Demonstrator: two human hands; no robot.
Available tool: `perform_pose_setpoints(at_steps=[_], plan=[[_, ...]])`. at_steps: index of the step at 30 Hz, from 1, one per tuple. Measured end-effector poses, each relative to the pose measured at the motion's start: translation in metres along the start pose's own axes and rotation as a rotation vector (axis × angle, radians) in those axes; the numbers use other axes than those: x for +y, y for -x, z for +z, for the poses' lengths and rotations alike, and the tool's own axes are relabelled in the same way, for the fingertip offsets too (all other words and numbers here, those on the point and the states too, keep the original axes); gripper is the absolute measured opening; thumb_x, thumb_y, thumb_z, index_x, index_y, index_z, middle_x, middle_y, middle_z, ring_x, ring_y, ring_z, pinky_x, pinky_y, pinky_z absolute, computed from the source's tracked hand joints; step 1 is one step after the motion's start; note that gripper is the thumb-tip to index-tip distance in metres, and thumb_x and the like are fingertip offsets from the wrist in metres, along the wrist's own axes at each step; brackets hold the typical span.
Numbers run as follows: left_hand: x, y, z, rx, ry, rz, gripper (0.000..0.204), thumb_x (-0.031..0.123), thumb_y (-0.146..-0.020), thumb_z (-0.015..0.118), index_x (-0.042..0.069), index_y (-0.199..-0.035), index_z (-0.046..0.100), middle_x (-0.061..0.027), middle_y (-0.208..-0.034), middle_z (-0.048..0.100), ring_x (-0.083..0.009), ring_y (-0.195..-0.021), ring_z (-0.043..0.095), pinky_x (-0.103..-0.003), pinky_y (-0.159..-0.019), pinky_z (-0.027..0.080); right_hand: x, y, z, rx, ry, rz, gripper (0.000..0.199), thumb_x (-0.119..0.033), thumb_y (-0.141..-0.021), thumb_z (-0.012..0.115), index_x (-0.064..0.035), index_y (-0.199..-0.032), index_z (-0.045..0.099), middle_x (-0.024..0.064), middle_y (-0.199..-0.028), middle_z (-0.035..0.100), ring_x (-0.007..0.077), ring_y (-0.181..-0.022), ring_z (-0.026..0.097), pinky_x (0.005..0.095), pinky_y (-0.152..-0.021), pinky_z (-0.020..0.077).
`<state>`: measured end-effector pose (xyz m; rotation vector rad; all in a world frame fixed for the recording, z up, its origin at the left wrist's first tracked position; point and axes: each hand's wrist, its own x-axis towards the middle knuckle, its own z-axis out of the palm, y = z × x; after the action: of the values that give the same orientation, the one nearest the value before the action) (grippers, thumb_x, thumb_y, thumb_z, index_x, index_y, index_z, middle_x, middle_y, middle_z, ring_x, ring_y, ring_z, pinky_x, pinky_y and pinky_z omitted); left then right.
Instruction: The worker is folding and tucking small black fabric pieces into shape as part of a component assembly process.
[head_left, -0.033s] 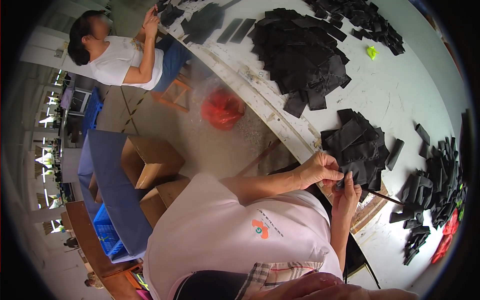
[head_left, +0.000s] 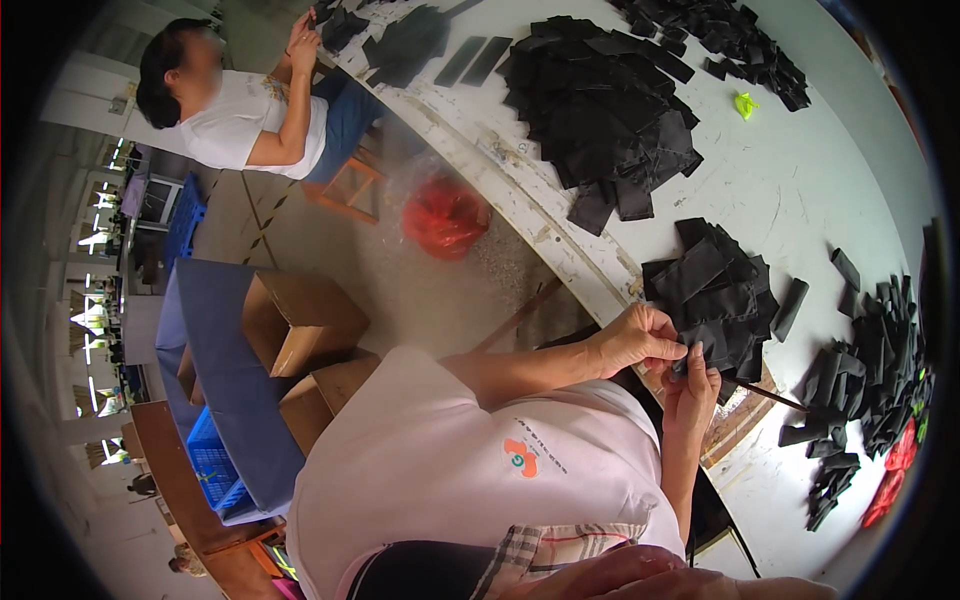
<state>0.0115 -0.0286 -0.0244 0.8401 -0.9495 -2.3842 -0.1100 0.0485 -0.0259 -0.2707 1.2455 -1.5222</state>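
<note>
At the table's edge my left hand and my right hand meet, fingertips pinched together. Between them is a small black fabric piece, mostly covered by the fingers. Just beyond the hands lies a small heap of flat black fabric pieces. A single black strip rests to the right of that heap. Farther right, many narrow, folded-looking black pieces are scattered in a pile.
A large black fabric heap covers part of the white table. A bright yellow-green scrap lies beyond it. To the left, another person sits at the table. A red bag and cardboard boxes stand lower down.
</note>
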Motion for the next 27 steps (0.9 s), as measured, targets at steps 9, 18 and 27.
perform_pose_setpoints(at_steps=[9,18,27], plan=[[0.0,-0.005,-0.017,0.217,0.048,0.084,0.014,0.012,-0.075,0.064,0.005,-0.068,0.055,-0.0017,-0.061,0.055,-0.0062,-0.05,0.05,-0.018,-0.046,0.039,0.008,-0.007,-0.01,-0.133,0.274,0.028,0.035,-0.029,-0.088,0.048,-0.0009,-0.068,0.054,0.0013,-0.057,0.051,0.0075,-0.049,0.044,0.0213,-0.045,0.0352],[0.028,-0.027,-0.094,0.623,-0.292,0.574,0.018,0.01,-0.076,0.063,0.004,-0.065,0.05,0.0013,-0.057,0.052,-0.0033,-0.05,0.047,-0.017,-0.046,0.039,0.034,-0.012,-0.014,-0.271,1.385,-0.745,0.015,-0.011,-0.075,0.059,-0.0024,-0.069,0.049,0.0112,-0.067,0.049,0.03,-0.06,0.049,0.0376,-0.052,0.0395],[0.045,-0.03,-0.163,0.824,-0.972,0.766,0.018,0.008,-0.073,0.061,-0.001,-0.068,0.047,-0.0069,-0.056,0.05,-0.0141,-0.049,0.05,-0.028,-0.046,0.039,0.043,-0.023,-0.021,-0.255,1.456,-0.898,0.015,-0.011,-0.074,0.06,-0.0054,-0.069,0.047,0.0097,-0.063,0.046,0.0271,-0.057,0.049,0.0363,-0.048,0.0376]])
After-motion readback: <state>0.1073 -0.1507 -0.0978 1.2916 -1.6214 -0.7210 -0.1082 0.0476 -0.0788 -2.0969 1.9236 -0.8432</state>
